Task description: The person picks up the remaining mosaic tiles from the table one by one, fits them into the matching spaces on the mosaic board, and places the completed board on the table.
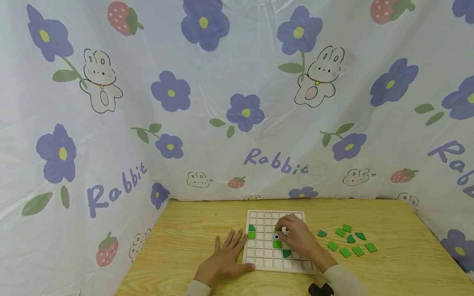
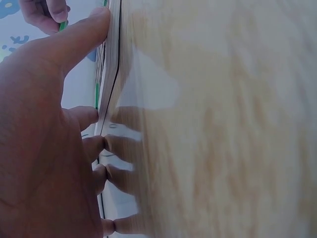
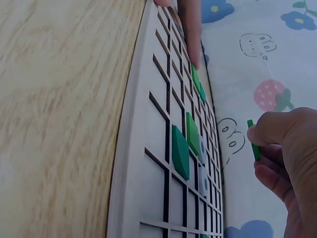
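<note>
A white gridded board [image 1: 259, 255] lies on the table. My left hand [image 1: 226, 260] rests along its left side, fingers spread, thumb at the near left corner. Over the board, my right hand [image 1: 298, 237] pinches a thin green tile [image 3: 253, 141] between thumb and fingers, held off the grid in the right wrist view. Below that hand, an eye tile [image 1: 276, 236], a light green square [image 1: 277, 244] and a dark green rounded tile [image 1: 286, 253] sit in the grid. At the left edge are a dark green quarter-round tile [image 1: 252, 227] and another light green square [image 1: 252, 235].
Right of the board, several loose tiles lie scattered, among them a light green square [image 1: 358, 250] and a dark green rounded piece [image 1: 322, 233]. A black object [image 1: 320, 289] shows by the right sleeve. A printed curtain [image 1: 207, 164] hangs behind the wooden table [image 1: 192, 230].
</note>
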`<state>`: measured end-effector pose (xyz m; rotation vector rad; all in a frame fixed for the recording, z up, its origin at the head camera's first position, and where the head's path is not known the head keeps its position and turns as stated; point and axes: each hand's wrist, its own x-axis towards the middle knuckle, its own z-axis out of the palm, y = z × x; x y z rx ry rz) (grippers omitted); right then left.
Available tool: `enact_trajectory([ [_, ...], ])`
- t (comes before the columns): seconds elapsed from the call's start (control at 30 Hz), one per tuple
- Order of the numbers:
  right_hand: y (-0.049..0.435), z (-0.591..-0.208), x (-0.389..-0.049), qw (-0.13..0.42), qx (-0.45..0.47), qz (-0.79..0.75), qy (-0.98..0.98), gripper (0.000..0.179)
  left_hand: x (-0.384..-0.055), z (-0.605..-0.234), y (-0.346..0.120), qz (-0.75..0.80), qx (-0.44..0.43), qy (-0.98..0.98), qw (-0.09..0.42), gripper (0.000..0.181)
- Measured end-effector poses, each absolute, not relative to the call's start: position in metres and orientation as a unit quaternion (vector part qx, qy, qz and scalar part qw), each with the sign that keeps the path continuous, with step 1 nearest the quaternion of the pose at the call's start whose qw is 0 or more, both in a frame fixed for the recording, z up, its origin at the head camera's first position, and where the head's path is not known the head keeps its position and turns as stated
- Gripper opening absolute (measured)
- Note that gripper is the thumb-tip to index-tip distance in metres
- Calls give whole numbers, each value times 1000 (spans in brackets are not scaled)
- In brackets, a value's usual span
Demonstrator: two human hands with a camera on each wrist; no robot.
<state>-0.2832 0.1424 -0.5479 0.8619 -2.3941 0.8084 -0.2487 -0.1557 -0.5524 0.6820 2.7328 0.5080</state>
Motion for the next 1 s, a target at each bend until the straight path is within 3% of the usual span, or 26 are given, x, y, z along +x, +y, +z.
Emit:
enact_trajectory([
  [1.0,108,-554,-290,188,326,288,-881,14,-248,-554,-157,180,237,945,137,101],
])
